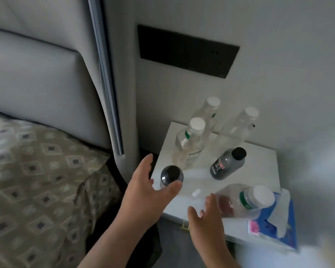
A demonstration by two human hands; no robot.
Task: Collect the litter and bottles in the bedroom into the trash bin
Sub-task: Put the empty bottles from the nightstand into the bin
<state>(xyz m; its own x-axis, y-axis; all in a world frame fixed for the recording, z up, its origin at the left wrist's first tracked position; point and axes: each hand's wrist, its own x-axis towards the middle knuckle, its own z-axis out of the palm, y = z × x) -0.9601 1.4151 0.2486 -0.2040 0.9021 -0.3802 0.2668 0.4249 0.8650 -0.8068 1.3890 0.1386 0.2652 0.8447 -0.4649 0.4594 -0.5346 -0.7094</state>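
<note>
Several plastic bottles stand on a white nightstand [259, 171]. A dark bottle with a black cap [171, 176] stands at its near left corner. My left hand [145, 192] is spread around it, thumb at its near side, fingers at its left, without a firm grip. A clear bottle with a white cap [248, 202] leans at the near right. My right hand [207, 219] reaches toward it with fingers spread, fingertips at its left side. A second dark bottle [227, 164] stands mid-table, and three clear bottles, white-capped [190, 144], [207, 113], [238, 126], stand behind.
A small white scrap [195, 192] lies between my hands on the nightstand. A blue tissue pack [275, 225] sits at its near right corner. The bed with a patterned cover [39, 180] and grey headboard [37, 78] is at left. A black switch panel [186, 51] is on the wall.
</note>
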